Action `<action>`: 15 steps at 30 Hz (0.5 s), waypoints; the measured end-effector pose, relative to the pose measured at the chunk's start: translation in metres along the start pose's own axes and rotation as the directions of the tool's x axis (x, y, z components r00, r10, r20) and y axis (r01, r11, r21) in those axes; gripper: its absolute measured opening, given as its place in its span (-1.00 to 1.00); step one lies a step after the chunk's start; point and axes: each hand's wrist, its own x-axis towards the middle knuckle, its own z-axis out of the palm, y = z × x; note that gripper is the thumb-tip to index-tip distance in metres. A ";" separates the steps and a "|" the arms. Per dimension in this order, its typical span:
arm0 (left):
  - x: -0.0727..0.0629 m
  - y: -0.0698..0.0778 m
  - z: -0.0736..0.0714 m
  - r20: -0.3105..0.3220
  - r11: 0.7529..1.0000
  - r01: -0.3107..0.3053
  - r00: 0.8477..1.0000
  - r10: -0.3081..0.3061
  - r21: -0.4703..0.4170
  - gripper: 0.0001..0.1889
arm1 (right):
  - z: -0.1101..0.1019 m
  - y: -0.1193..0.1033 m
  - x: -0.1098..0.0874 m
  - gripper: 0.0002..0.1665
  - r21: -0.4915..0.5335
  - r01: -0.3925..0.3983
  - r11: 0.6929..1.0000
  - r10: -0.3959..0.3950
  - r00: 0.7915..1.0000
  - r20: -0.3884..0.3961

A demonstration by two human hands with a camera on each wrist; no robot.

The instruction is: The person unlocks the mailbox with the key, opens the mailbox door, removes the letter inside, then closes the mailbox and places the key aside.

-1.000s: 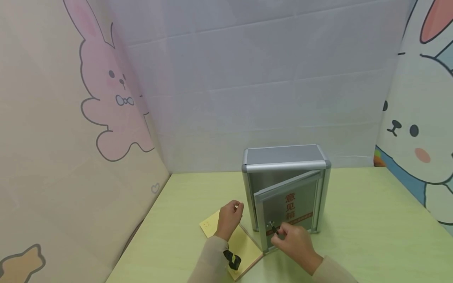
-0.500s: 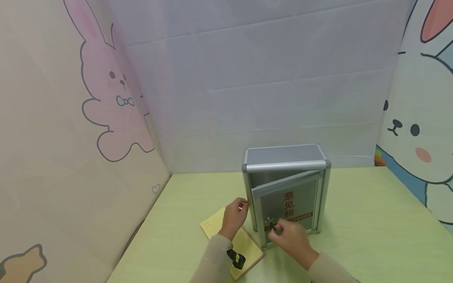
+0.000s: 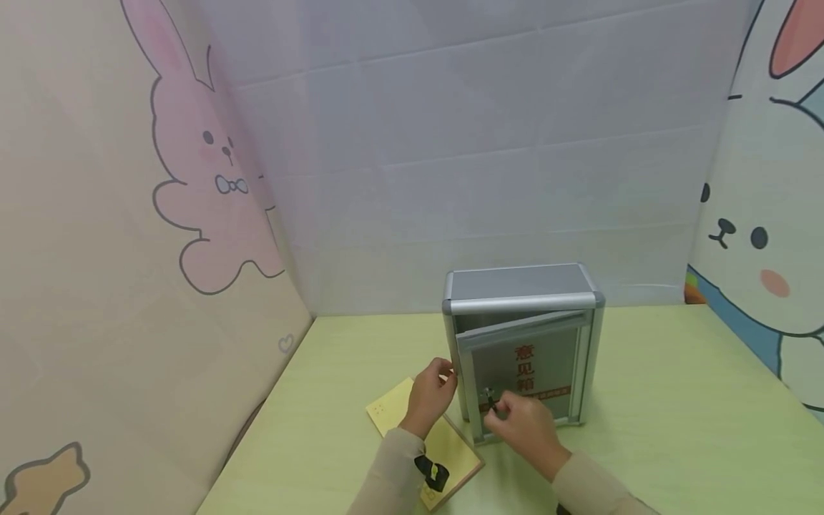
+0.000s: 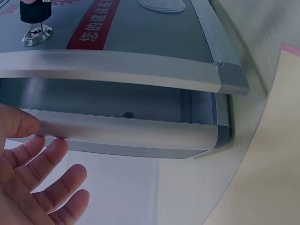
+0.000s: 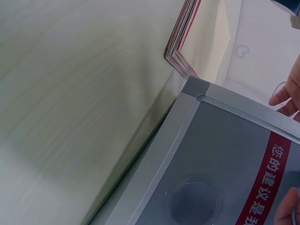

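A silver-grey metal suggestion box [image 3: 521, 283] stands upright on the table, its hinged front door [image 3: 553, 361] ajar on the left side. My right hand [image 3: 529, 430] pinches the black head of a key [image 4: 35, 13], which sits in the lock [image 4: 37, 36] on the door. At the box's left side is my left hand [image 3: 430, 398], with thumb and fingertips against the side frame [image 4: 136, 129], the other fingers loosely bent. In the left wrist view a dark gap shows between door and box. The right wrist view catches only a few fingertips of the right hand [image 5: 288, 208].
Yellow-covered booklets [image 3: 455, 447] lie stacked under my left forearm, one corner close to the door's lower edge. The pale green table [image 3: 676, 415] meets a white cloth backdrop [image 3: 412, 179] behind and cartoon-printed sheets at both sides.
The right hand has swung the door inward, narrowing the gap. My left hand has moved right, up to the box's left side.
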 end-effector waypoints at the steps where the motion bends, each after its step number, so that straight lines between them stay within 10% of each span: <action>1: 0.000 0.000 0.000 -0.001 1.000 0.003 1.000 -0.003 0.002 -0.88 | 0.001 -0.001 0.001 -0.69 0.006 -0.021 1.000 0.021 1.000 0.013; 15: -0.001 0.003 -0.001 0.006 0.999 0.035 0.999 -0.035 0.009 -0.86 | 0.011 -0.005 0.014 -0.83 -0.010 -0.198 0.980 0.198 0.977 0.078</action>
